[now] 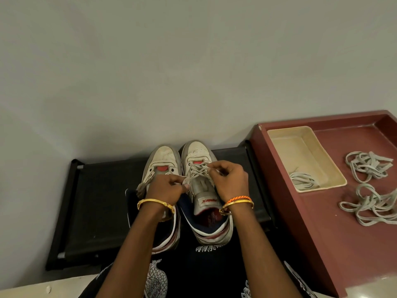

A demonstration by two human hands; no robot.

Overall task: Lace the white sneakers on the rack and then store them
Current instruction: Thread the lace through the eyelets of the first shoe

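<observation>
Two white sneakers stand side by side, toes to the wall, on a black rack (pixel 96 201). The right sneaker (pixel 204 186) carries a lace (pixel 198 169) crossed through its lower eyelets only; the upper eyelets and tongue are bare. The left sneaker (pixel 161 168) shows no crossings over its red tongue patch, though a loose strand seems to hang at its outer side, partly hidden by the wrist.

The left hand (pixel 167 188) pinches one lace end between thumb and fingertips, just over the gap between the shoes. The right hand (pixel 229 179) pinches the other end at the right sneaker's outer edge, fingers curled. Both wrists wear bangles.

Judged progress: early. One shoe is roughly a third laced, the other is not started, and storing is yet to come.

Surface and room: the rack sits on the floor against a plain grey wall (pixel 171 61). Just beside it on the right is a maroon tray (pixel 300 211) holding a cream dish (pixel 277 134) with one bundled lace (pixel 303 180), plus two loose lace tangles (pixel 369 166) on its bare base.
</observation>
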